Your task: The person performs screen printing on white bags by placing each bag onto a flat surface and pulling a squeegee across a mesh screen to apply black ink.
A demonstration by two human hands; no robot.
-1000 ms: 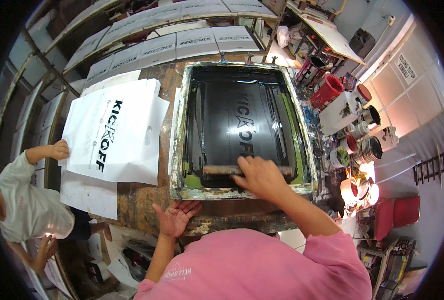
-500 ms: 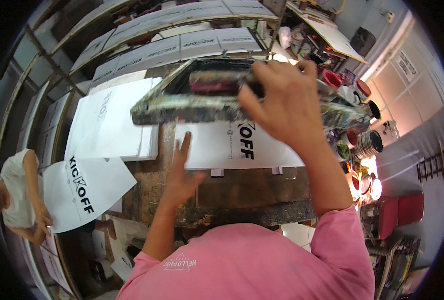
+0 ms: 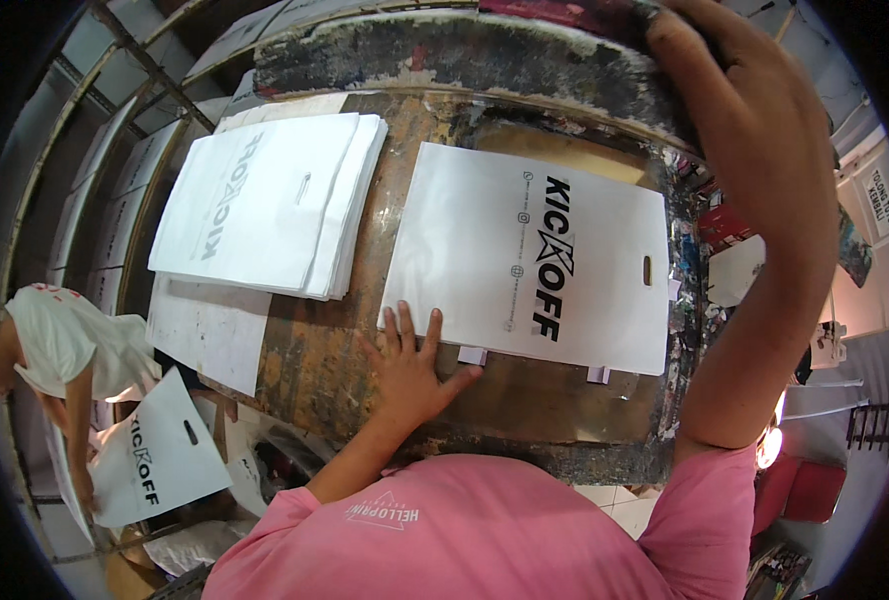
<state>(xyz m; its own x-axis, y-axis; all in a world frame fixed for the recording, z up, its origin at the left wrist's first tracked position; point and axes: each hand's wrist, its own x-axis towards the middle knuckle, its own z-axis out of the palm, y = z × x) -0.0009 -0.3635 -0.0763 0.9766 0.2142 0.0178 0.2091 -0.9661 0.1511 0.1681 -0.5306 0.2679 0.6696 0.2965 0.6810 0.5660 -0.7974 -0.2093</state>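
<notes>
A white bag [image 3: 465,240] with bold black lettering and a small handle slot lies flat on the printing table [image 3: 335,340]. Spread open, my left hand [image 3: 412,372] rests its fingertips on the bag's near left corner. High at the right, my right hand [image 3: 755,120] is closed at the edge of a paint-smeared screen printing frame [image 3: 445,62], holding it tilted up above the far side of the table. A reddish squeegee [image 3: 575,12] shows beside those fingers; their tips are partly hidden.
To the left stands a stack of white bags [image 3: 255,200] on the table. Another person [image 3: 75,340], lower left, holds a printed bag [image 3: 165,455]. Drying racks [image 3: 125,190] line the left side. A red chair [image 3: 815,480] stands at the right.
The frame has swung up and away, uncovering the whole printed bag. My right hand rose with it, while my left came down onto the bag's corner. The other person's bag has moved lower.
</notes>
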